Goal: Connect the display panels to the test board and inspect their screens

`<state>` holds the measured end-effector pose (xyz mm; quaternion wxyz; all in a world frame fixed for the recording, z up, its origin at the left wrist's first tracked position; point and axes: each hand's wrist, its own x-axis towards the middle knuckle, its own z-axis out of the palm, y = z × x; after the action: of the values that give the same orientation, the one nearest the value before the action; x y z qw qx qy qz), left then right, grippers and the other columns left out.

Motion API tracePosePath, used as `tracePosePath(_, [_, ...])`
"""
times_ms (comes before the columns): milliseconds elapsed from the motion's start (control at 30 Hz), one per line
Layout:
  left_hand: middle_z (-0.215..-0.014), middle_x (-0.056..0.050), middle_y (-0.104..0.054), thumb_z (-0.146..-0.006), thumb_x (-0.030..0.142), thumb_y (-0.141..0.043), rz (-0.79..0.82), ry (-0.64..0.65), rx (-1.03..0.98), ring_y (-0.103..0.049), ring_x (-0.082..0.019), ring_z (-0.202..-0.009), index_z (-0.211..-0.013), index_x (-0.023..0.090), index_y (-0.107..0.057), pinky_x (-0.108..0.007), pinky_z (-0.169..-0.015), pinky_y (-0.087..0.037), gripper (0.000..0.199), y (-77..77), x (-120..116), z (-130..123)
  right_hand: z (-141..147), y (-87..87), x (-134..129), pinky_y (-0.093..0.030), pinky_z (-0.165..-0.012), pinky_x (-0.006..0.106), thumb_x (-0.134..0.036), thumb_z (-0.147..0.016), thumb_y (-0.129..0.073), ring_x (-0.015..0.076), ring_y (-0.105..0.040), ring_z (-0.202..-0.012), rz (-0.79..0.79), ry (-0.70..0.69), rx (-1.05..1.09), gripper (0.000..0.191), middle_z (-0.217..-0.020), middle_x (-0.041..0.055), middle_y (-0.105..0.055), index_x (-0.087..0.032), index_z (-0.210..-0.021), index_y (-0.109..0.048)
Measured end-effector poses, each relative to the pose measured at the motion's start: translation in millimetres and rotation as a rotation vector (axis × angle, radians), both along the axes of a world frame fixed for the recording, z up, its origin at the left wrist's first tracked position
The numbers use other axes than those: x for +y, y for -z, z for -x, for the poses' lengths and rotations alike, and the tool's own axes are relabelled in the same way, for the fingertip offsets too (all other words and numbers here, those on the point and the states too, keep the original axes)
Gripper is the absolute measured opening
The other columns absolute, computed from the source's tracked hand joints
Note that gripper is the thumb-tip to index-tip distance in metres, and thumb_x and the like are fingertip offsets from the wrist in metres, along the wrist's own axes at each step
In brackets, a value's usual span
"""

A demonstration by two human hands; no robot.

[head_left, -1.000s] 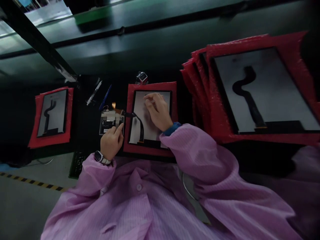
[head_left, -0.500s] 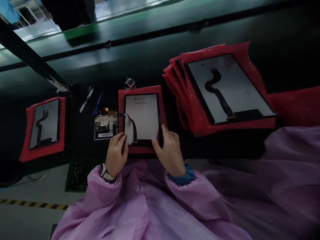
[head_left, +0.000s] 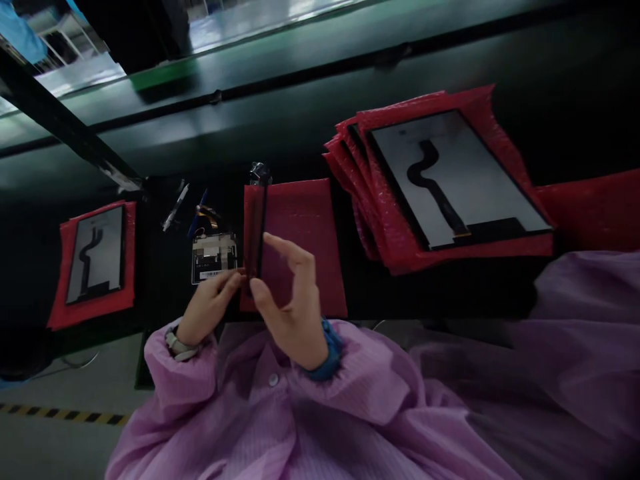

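Note:
Both my hands hold a thin black-edged display panel (head_left: 257,230) upright, edge-on to me, so its face is hidden. My left hand (head_left: 207,300) pinches its lower end from the left. My right hand (head_left: 293,307) grips it from the right, thumb and fingers spread. Below it lies a red bubble-wrap pad (head_left: 300,227), bare of any panel. Left of the pad sits a small circuit board (head_left: 214,257), with an orange flex cable (head_left: 207,213) beyond it.
A stack of panels on red bubble wrap (head_left: 450,180) lies to the right. Another panel on a red pad (head_left: 95,257) lies to the left. A pen (head_left: 175,207), a blue marker (head_left: 197,213) and a small clear object (head_left: 260,173) lie on the black bench.
The panel has left the red pad and now stands on edge between my hands. The pad beneath it shows bare. My view has shifted only slightly.

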<state>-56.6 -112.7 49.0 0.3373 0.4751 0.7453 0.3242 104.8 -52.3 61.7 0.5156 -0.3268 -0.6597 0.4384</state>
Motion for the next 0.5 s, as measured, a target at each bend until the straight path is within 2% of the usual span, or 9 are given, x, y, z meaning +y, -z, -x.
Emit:
tracePosePath(67, [-0.107, -0.007, -0.077, -0.095, 0.056, -0.054, -0.142, -0.142, -0.075, -0.071, -0.025, -0.103, -0.108, 0.019, -0.075, -0.037, -0.095, -0.055, 0.045, -16.1, 13, 5, 22, -4.4, 0, -0.045, -0.113, 0.044, -0.026, -0.093, -0.063, 0.0222, -0.052, -0.129, -0.065, -0.044, 0.004, 0.049, -0.136, 0.0089, -0.058, -0.023, -0.139, -0.045])
tracePosePath(167, [-0.124, -0.005, -0.072, -0.091, 0.050, -0.063, -0.403, -0.266, -0.294, -0.065, -0.024, -0.121, -0.115, 0.023, -0.073, -0.035, -0.104, -0.052, 0.037, -35.4, 40, 8, 41, -2.9, -1, -0.043, -0.115, 0.044, -0.031, -0.095, -0.062, 0.0221, -0.050, -0.129, -0.124, -0.140, 0.017, 0.049, -0.137, 0.0086, -0.058, -0.023, -0.140, -0.043])
tracePosePath(233, [-0.130, -0.003, -0.070, -0.089, 0.042, -0.066, -0.404, -0.287, -0.485, -0.060, -0.025, -0.130, -0.114, 0.025, -0.073, -0.037, -0.110, -0.050, 0.032, -42.4, 56, 10, 44, 4.3, -1, -0.043, -0.115, 0.044, -0.036, -0.099, -0.056, 0.0223, -0.048, -0.131, -0.063, -0.212, 0.005, 0.049, -0.140, 0.0090, -0.056, -0.022, -0.143, -0.041])
tracePosePath(333, [-0.117, -0.003, -0.075, -0.085, 0.031, -0.064, -0.321, -0.382, -0.663, -0.062, -0.026, -0.127, -0.105, 0.022, -0.074, -0.041, -0.108, -0.053, 0.024, -45.4, 69, 13, 42, 24.2, 1, -0.041, -0.115, 0.048, -0.044, -0.103, -0.043, 0.0244, -0.045, -0.134, 0.132, -0.208, -0.077, 0.049, -0.144, 0.0109, -0.053, -0.021, -0.146, -0.040])
tracePosePath(433, [-0.106, -0.002, -0.076, -0.083, 0.025, -0.065, -0.336, -0.459, -0.670, -0.065, -0.026, -0.123, -0.096, 0.019, -0.073, -0.038, -0.105, -0.055, 0.017, -44.4, 69, 15, 41, 44.1, 4, -0.035, -0.117, 0.056, -0.051, -0.103, -0.035, 0.0285, -0.043, -0.135, 0.281, -0.152, -0.193, 0.056, -0.145, 0.0141, -0.051, -0.017, -0.147, -0.041])
tracePosePath(500, [-0.101, -0.002, -0.076, -0.084, 0.025, -0.063, -0.321, -0.479, -0.700, -0.067, -0.026, -0.119, -0.094, 0.019, -0.071, -0.038, -0.101, -0.057, 0.015, -43.4, 66, 16, 42, 49.1, 4, -0.033, -0.118, 0.057, -0.053, -0.102, -0.035, 0.0297, -0.042, -0.136, 0.284, -0.194, -0.234, 0.061, -0.148, 0.0148, -0.050, -0.015, -0.149, -0.039])
